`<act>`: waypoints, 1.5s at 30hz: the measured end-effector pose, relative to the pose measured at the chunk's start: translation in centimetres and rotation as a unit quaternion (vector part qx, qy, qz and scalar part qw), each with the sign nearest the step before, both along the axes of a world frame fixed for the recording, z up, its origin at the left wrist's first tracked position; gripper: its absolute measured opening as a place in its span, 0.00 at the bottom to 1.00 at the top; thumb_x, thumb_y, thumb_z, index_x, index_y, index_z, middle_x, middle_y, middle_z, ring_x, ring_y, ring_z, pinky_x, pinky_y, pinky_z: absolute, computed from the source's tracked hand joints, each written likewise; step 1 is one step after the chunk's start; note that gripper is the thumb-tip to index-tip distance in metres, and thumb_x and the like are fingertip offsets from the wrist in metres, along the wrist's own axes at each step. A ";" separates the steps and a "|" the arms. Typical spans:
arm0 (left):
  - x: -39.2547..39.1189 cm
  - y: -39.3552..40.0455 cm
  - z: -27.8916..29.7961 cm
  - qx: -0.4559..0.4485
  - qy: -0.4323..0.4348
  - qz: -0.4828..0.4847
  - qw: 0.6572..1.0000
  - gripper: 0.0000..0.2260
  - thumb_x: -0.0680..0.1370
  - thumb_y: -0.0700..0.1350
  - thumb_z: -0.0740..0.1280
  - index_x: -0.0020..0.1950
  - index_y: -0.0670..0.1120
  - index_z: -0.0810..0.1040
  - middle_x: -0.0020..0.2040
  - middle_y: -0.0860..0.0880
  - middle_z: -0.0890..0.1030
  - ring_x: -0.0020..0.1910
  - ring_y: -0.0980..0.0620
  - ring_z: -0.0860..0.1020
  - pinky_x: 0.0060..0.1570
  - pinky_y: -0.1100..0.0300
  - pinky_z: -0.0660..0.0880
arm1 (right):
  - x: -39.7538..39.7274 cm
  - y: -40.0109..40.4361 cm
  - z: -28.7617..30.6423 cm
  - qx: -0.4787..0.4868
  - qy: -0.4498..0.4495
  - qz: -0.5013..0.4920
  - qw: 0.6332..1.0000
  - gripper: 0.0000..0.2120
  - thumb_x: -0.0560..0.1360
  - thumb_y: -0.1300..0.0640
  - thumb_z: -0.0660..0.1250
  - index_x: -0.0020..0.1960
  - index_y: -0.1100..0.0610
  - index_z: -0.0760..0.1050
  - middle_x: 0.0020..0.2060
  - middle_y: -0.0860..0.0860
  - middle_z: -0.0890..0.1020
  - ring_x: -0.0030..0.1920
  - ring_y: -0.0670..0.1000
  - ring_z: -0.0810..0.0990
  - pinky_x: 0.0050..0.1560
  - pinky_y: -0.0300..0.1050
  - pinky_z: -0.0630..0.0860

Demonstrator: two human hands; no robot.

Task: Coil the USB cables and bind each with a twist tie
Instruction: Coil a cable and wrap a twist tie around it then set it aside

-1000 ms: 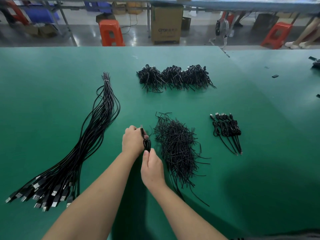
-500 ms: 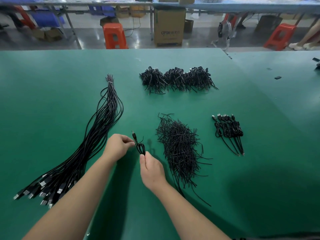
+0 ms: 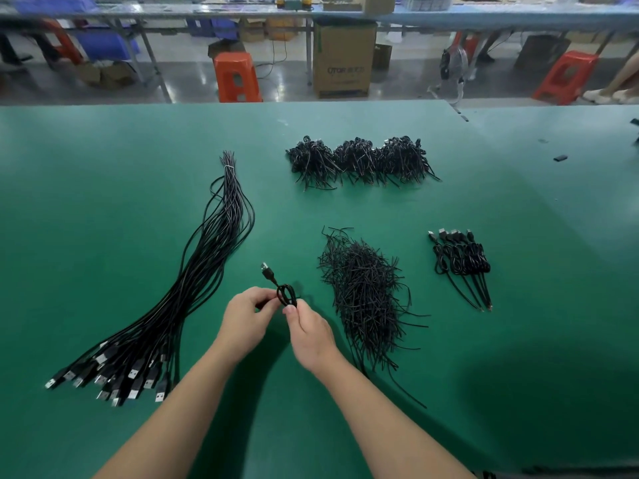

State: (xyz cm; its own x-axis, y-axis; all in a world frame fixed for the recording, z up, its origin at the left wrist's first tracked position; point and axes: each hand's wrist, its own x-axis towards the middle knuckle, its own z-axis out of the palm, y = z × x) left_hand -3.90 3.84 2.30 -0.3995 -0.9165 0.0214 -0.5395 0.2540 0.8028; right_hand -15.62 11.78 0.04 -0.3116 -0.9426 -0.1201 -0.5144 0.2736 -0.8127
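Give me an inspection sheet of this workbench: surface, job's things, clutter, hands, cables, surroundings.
Surface: green table.
Job's things: coil held in both hands; tie pile right of it; bound cables in a row far right.
Clutter: three bundles at the back, contents unclear.
Hands: left hand and right hand pinch the coil.
Cables: loose cables lie left, plugs nearest.
Surroundings: stools, box.

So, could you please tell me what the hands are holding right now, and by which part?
Both hands hold one coiled USB cable by its loop: the left hand pinches the loop's left side, the right hand its lower edge. The plug end sticks up free.
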 end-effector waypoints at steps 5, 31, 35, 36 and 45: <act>0.2 0.7 0.0 -0.046 -0.026 -0.010 0.999 0.04 0.78 0.41 0.71 0.49 0.47 0.85 0.43 0.53 0.82 0.44 0.55 0.79 0.42 0.70 0.70 | 0.0 -0.2 -0.3 0.001 -0.007 -0.015 1.000 0.14 0.84 0.48 0.51 0.40 0.46 0.61 0.34 0.43 0.72 0.41 0.54 0.73 0.41 0.50 0.65; 1.4 0.9 1.7 -0.392 -0.146 -0.200 0.886 0.11 0.71 0.33 0.64 0.46 0.44 0.83 0.46 0.51 0.84 0.47 0.47 0.82 0.46 0.55 0.79 | -0.9 -0.6 0.1 0.022 -0.131 0.025 0.991 0.12 0.82 0.48 0.54 0.50 0.47 0.75 0.36 0.41 0.76 0.37 0.45 0.73 0.43 0.46 0.72; 0.6 1.2 1.5 -0.210 -0.106 -0.099 0.967 0.05 0.78 0.38 0.68 0.46 0.46 0.83 0.41 0.52 0.81 0.43 0.49 0.79 0.43 0.54 0.76 | -0.8 -0.3 0.1 0.025 -0.097 0.035 0.994 0.13 0.83 0.50 0.52 0.49 0.51 0.73 0.33 0.45 0.72 0.36 0.50 0.71 0.40 0.49 0.71; 0.4 1.2 1.4 -0.167 -0.098 -0.079 0.978 0.05 0.79 0.39 0.67 0.46 0.47 0.82 0.41 0.52 0.81 0.44 0.51 0.78 0.45 0.55 0.75 | -0.7 -0.2 0.1 0.021 -0.085 0.034 0.996 0.12 0.83 0.50 0.52 0.47 0.50 0.72 0.34 0.45 0.73 0.38 0.50 0.72 0.42 0.50 0.72; 0.8 0.9 2.1 0.059 -0.077 -0.007 0.995 0.10 0.78 0.42 0.70 0.39 0.55 0.81 0.36 0.57 0.84 0.40 0.57 0.81 0.37 0.72 0.70 | 0.5 1.1 -0.9 -0.083 0.156 0.073 0.982 0.12 0.83 0.47 0.55 0.44 0.51 0.61 0.35 0.52 0.76 0.34 0.59 0.72 0.35 0.50 0.62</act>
State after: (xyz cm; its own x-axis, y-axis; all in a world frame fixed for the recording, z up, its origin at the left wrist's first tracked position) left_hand -3.06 4.70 4.35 -0.4023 -0.9035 -0.1478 -0.6555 0.1716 0.7355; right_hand -15.14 12.88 -0.84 -0.1692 -0.9784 0.1187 -0.7696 0.0559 -0.6361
